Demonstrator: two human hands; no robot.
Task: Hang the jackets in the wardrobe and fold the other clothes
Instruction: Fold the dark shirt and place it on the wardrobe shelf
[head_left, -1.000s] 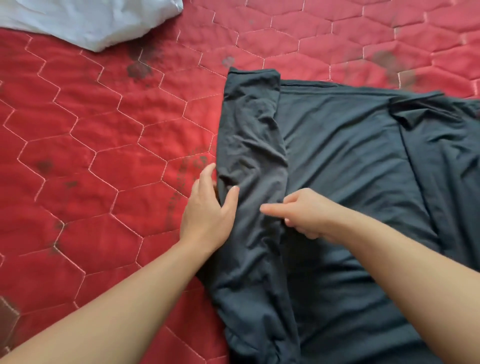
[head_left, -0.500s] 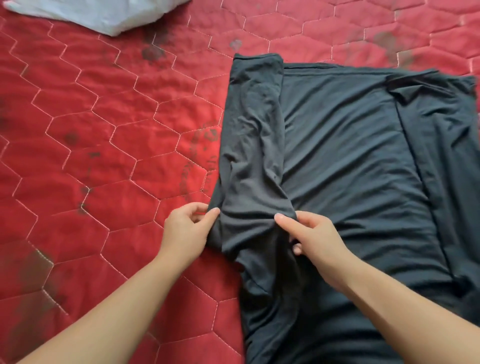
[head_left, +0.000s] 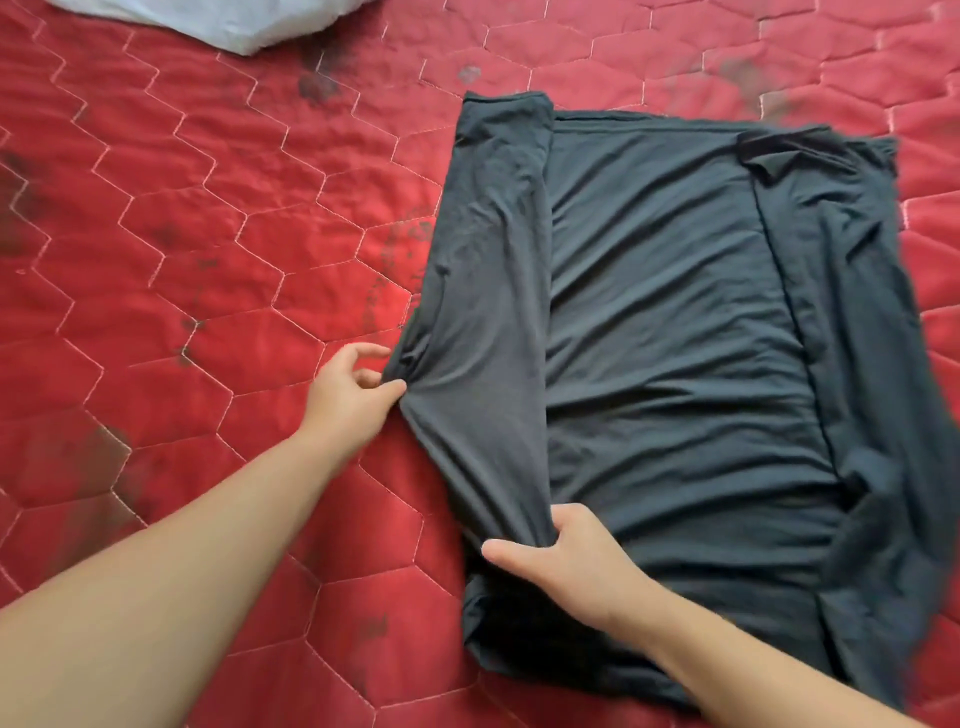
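Dark grey T-shirt (head_left: 675, 364) flat on red quilted bed (head_left: 208, 260), side panels folded in. Left hand (head_left: 345, 395) pinches left fold's outer edge; right hand (head_left: 566, 561) grips its near end. Risk: thin slack fabric bunches, fold skews if hands pull unevenly.

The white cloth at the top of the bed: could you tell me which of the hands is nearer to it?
Left. The left hand lies below the white cloth; the right hand is farther down and right.
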